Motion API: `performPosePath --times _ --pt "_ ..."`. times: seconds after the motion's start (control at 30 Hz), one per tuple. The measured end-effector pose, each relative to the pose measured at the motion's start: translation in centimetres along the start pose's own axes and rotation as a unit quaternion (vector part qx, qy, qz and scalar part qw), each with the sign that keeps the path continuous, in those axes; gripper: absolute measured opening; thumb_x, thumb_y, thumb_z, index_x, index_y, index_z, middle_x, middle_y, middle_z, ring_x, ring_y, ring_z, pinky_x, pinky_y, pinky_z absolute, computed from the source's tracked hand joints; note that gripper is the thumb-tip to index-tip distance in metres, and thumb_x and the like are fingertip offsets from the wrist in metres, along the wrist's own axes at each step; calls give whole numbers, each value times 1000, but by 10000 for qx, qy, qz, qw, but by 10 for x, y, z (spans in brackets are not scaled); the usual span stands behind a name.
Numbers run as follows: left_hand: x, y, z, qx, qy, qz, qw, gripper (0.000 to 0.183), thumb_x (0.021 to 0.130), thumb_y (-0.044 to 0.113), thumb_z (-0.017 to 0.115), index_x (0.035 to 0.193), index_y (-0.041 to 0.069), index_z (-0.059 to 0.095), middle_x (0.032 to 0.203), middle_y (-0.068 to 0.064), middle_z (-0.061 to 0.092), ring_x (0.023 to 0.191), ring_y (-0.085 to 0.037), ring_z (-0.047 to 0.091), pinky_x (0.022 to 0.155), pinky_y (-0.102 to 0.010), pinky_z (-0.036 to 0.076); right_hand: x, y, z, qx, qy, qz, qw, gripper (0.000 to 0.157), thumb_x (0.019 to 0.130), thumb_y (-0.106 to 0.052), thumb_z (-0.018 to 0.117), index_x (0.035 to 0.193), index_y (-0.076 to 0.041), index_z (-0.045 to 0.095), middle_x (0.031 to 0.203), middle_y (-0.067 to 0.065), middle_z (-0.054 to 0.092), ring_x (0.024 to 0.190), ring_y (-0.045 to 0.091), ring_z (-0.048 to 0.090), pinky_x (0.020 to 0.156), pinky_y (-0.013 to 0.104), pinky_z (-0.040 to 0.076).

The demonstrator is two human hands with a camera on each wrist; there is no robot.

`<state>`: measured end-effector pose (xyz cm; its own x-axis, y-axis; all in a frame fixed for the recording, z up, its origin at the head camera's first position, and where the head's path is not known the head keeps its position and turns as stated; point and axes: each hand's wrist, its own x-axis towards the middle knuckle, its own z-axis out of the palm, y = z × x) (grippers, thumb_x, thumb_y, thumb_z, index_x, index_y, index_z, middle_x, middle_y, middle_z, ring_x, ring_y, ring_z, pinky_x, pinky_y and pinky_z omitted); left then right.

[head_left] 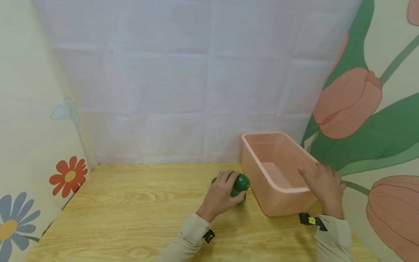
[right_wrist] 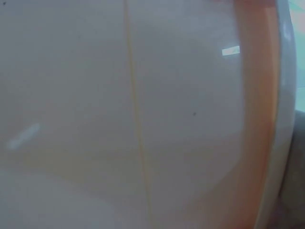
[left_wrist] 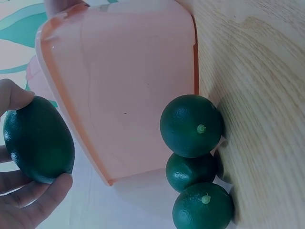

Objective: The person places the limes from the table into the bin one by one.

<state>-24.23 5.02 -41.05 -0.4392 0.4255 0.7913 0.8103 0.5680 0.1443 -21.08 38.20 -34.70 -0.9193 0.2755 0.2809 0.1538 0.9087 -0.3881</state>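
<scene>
- A green lime [left_wrist: 40, 140] is held in the left hand [head_left: 218, 194], outside the pink tub [head_left: 284, 203].
- The tub's rim is gripped by the right hand [head_left: 327, 189].
- Three more limes [left_wrist: 191, 126] are seen beside it.

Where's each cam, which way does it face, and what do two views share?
Head: on the head, facing forward and down at table and pink bin; left hand, right hand, sleeves show.
Left wrist: on that wrist, facing the bin's outside; left fingers hold a green fruit; three more show.
Right wrist: on that wrist, facing a bin wall close up; dim edge patch may be hand.
Head and left wrist share bin, table, left hand.
</scene>
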Motion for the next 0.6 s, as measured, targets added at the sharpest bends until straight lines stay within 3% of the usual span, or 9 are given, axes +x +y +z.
performPosePath --times 0.6 --pt "7 5 4 50 552 212 9982 56 84 33 79 129 6 58 119 -11 62 105 -23 61 79 -26 57 0 1 1 59 103 -58 9999 90 99 -63 41 150 11 29 140 44 33 119 72 27 81 80 26"
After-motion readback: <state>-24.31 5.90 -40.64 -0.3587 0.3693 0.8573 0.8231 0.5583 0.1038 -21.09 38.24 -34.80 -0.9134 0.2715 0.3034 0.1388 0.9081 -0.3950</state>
